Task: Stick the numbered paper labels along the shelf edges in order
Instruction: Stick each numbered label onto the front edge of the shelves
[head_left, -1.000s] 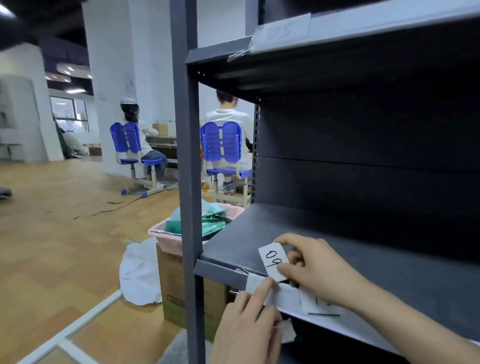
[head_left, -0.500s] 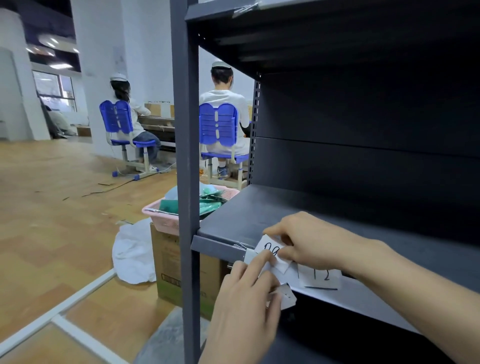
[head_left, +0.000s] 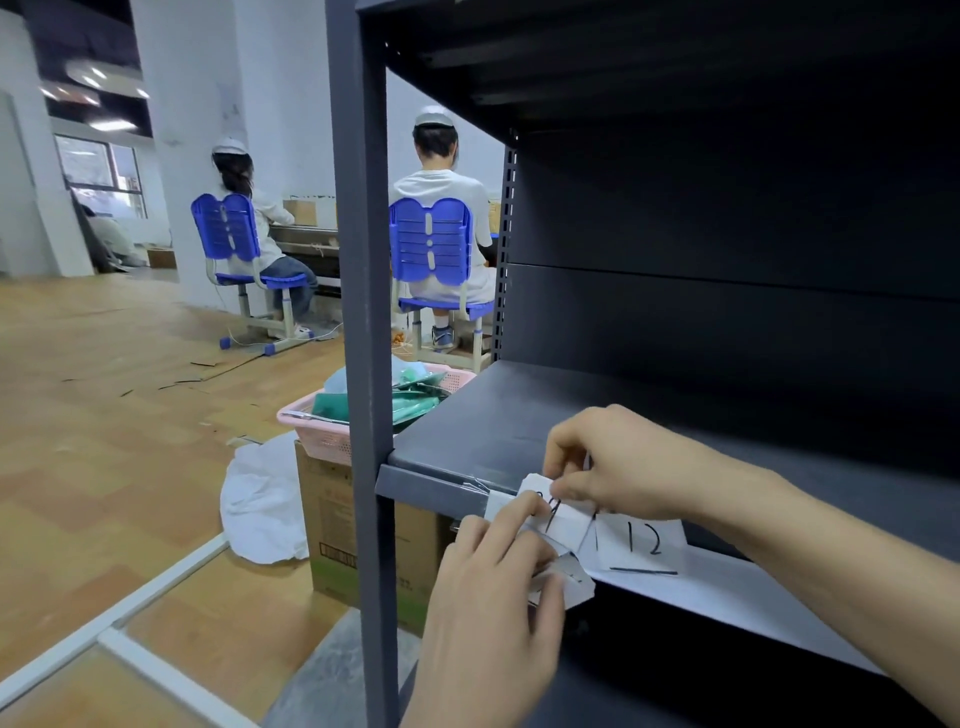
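Our left hand (head_left: 488, 587) pins spare paper slips (head_left: 569, 584) under the shelf edge (head_left: 431, 486). Our right hand (head_left: 618, 462), pinching the label (head_left: 558, 512), has lowered it onto the left corner beside label 12 (head_left: 641, 540); pressing comes next.

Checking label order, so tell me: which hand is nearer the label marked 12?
Right. The right hand sits just above the 12 label, touching its upper edge; the left hand is lower, to the label's left.

A basket (head_left: 311, 426) sits on a box (head_left: 353, 525), left of the shelf (head_left: 498, 431).
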